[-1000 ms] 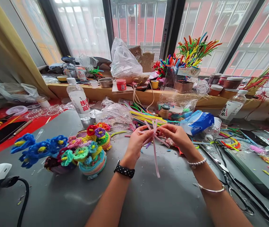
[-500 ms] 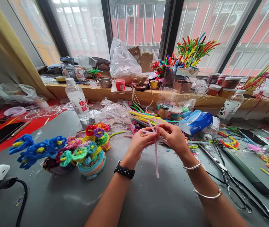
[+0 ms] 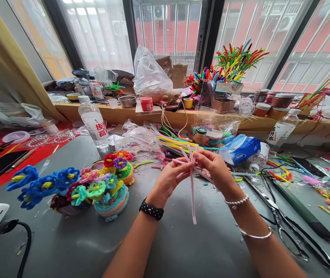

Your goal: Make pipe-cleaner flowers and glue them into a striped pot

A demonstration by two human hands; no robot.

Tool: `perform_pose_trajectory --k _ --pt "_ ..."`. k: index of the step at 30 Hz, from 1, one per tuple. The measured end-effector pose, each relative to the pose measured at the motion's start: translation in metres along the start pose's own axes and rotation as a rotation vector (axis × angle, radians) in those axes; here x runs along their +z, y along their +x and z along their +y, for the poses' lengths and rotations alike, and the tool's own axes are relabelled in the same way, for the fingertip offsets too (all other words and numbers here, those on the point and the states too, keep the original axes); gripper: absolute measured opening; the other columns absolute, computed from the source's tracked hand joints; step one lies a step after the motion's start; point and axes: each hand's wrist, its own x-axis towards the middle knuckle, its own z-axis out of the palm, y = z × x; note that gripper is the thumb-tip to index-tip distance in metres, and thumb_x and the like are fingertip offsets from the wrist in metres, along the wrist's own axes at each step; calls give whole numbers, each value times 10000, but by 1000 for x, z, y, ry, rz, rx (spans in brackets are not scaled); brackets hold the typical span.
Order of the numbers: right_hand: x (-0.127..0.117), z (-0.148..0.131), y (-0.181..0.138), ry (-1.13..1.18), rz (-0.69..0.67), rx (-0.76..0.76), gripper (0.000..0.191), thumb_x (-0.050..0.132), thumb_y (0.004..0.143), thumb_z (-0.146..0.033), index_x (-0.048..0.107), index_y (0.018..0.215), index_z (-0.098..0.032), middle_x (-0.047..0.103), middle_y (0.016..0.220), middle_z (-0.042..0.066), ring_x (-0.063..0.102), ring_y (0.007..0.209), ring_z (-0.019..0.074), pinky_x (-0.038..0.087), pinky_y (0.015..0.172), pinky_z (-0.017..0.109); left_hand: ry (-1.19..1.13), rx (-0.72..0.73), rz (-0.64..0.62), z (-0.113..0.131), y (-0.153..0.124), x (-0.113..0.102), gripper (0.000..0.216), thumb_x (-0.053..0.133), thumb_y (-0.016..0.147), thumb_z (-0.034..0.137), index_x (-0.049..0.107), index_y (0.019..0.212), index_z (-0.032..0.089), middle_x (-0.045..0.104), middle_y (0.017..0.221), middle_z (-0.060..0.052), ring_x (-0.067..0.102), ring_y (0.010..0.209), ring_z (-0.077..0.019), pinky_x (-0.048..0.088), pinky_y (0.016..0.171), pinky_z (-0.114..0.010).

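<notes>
Pale pink pipe cleaners [image 3: 193,197] cross one another in front of me, with one end hanging down toward the table and others fanning up and to the left. My left hand [image 3: 170,173] pinches them from the left near the crossing. From the right, my right hand [image 3: 211,164] grips them at the same spot, its fingertips close to those of the left. The exact crossing is partly hidden by my fingers. Yellow pipe cleaners [image 3: 176,143] lie in a bundle just behind my hands.
Left of my arms stand fuzzy flower pots [image 3: 111,202] and blue pipe-cleaner flowers [image 3: 47,184]. Large scissors [image 3: 275,212] and a dark green bar [image 3: 301,210] lie at right. Behind are a water bottle [image 3: 94,119], a blue tissue pack [image 3: 240,150] and a small jar [image 3: 200,136].
The pink pipe cleaners have shifted slightly, the hanging end now reaching a little lower. Both hands keep their hold at nearly the same place.
</notes>
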Motion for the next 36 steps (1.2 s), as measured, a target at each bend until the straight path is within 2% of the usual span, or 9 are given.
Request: perform_pose_trajectory --k 10,14,19,23,26,29,31,33,36 --pt "-4 1 1 115 36 41 280 609 649 -443 621 744 -180 458 540 -51 353 479 65 262 444 207 26 35 95 4 -3 6 248 725 559 202 591 759 147 615 680 23 571 621 -61 435 630 -173" --pt "-3 -1 0 122 -7 11 211 653 630 -368 585 654 -169 464 553 -57 367 489 51 273 456 194 37 26 90 5 -4 7 267 728 552 205 587 771 143 613 674 21 570 627 -64 437 645 -180" --pt "-3 -2 0 178 6 61 205 646 641 -334 526 605 -172 431 501 -73 350 458 47 269 443 194 2 95 173 4 -3 7 282 727 551 194 549 766 161 605 661 42 570 603 -54 445 628 -170" --pt "6 0 -1 401 87 171 188 669 591 -290 520 583 -175 423 496 -76 343 440 50 294 429 197 -25 204 207 3 -3 7 289 719 559 192 506 752 173 601 653 53 581 599 -55 449 617 -164" --pt "23 3 -5 652 210 236 168 675 551 -249 527 589 -179 451 538 -67 373 457 54 331 436 198 -44 265 251 4 -3 8 326 729 535 185 488 756 173 602 649 53 593 599 -69 457 616 -174" --pt "40 9 -9 767 287 274 139 656 557 -244 550 621 -183 439 517 -68 357 435 53 332 418 195 -67 319 298 6 -3 9 365 733 521 173 478 782 177 604 647 57 596 592 -74 461 606 -180" --pt "41 12 -9 749 320 267 116 635 571 -251 547 612 -187 437 502 -64 355 429 58 336 415 199 -58 338 310 8 -3 8 376 732 524 172 481 804 181 607 651 59 594 585 -71 462 604 -182" --pt "32 13 -6 656 295 256 106 620 581 -254 539 590 -188 463 516 -52 382 444 68 351 427 208 -3 301 280 9 -3 7 376 735 522 180 498 814 175 615 653 48 595 585 -78 467 611 -195" --pt "3 10 1 411 138 235 137 626 604 -298 585 625 -169 551 616 -13 472 553 95 386 488 214 115 198 215 9 -4 6 347 744 512 191 534 786 151 622 631 23 595 580 -95 469 608 -216"
